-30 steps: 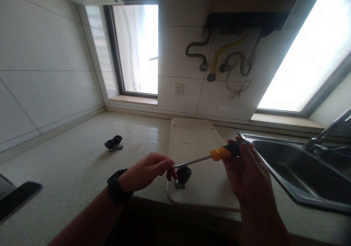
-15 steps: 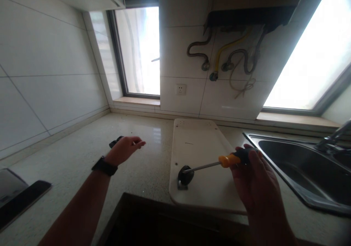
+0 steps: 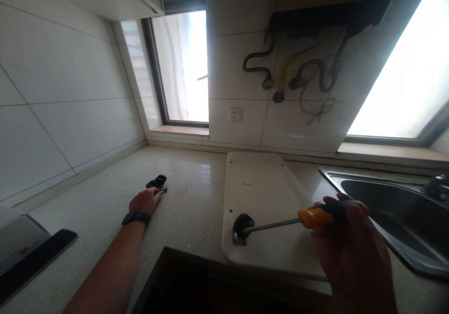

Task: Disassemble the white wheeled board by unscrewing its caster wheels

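My right hand (image 3: pixel 354 244) is wrapped round the yellow-and-black handle of a screwdriver (image 3: pixel 315 217). The screwdriver's metal shaft slants left, and its tip meets a small black caster-like fitting (image 3: pixel 242 225) with a metal base plate. That fitting stands near the front left corner of a white board (image 3: pixel 266 197) lying on the counter. On the left, my left hand (image 3: pixel 147 199) rests low on the counter beside several small black fittings (image 3: pixel 157 181). Its fingers are drawn together at the counter surface, near a small dark piece; what they pinch is too small to tell.
A steel sink (image 3: pixel 396 216) is set in the counter (image 3: pixel 189 197) at the right. Under the boiler hang hoses (image 3: pixel 259 66) and a yellow pipe (image 3: pixel 291 59). A dark recess (image 3: pixel 210 286) lies at the front edge, and a black-edged appliance (image 3: pixel 38 262) at the far left.
My left hand has moved left and down to the counter beside the black fittings, uncovering them. The screwdriver stays at the fitting while its handle and my right hand appear further right.
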{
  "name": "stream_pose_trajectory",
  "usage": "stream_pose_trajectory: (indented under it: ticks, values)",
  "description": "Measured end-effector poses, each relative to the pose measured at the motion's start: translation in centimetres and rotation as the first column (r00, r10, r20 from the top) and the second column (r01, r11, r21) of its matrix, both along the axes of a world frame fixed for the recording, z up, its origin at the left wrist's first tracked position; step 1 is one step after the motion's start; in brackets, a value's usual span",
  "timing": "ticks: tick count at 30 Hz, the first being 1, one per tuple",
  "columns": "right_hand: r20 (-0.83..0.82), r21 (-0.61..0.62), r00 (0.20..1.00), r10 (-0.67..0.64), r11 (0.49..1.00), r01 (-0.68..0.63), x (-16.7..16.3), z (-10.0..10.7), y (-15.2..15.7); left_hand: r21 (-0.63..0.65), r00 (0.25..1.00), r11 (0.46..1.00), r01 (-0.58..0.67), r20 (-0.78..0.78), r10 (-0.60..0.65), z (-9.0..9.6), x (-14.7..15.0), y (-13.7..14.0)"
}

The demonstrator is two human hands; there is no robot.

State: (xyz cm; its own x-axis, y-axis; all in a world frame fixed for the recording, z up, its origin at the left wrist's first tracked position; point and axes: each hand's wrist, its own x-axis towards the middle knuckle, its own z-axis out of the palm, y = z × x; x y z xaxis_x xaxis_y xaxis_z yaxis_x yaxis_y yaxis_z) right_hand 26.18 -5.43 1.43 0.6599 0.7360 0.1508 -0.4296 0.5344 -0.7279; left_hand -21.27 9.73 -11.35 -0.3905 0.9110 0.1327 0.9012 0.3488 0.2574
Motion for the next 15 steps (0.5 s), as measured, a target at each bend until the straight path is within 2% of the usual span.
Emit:
stream_pose_trajectory:
  ticks: [12,15]
  values:
    - [0.078,-0.111,0.995,0.068,0.992,-0.059,0.1,-1.4,-0.8,0.078,0.999,0.997,-0.006,-0.048,0.010,-0.3,0.6,0.1]
    - [0.113,-0.071,0.992,0.058,0.996,-0.050,0.5,-2.2,-0.6,0.122,0.998,0.992,-0.005,-0.067,0.013,0.0,1.0,-0.3]
